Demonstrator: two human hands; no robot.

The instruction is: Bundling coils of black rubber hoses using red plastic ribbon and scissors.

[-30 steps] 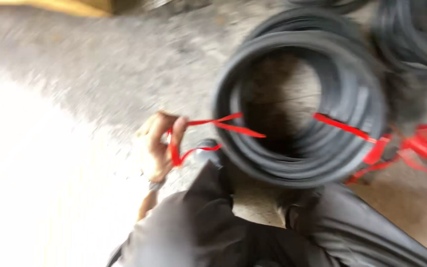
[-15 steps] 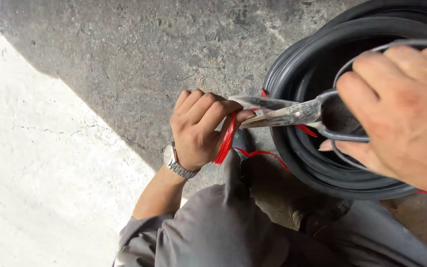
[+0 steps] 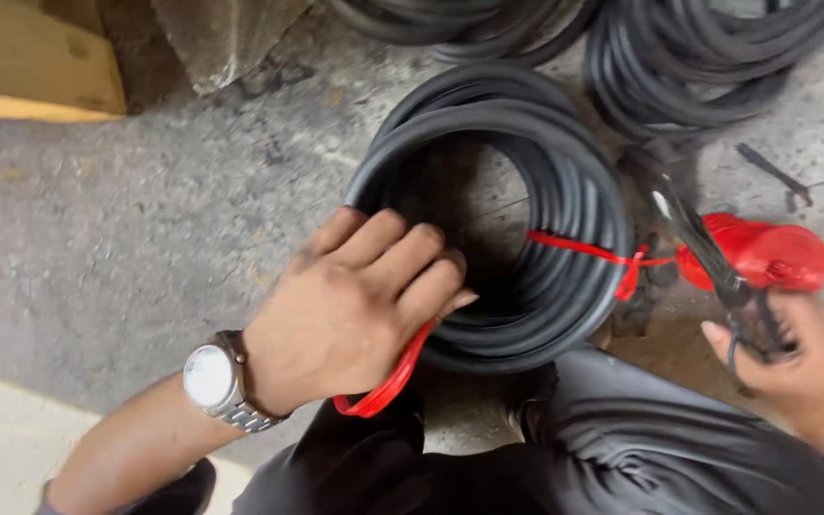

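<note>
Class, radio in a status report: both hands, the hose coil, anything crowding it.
Left hand gripping black coiled hose and red strap. Right hand holding dark scissors. More black coils crowd behind.

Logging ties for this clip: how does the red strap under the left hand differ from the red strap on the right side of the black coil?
The red strap under the left hand hangs as a loose loop off the coil, partly covered by the left hand. The red strap on the right side lies taut and straight across the coil's rings, uncovered, bunched at the outer edge. Both are thin, red, and on one coil.
</note>
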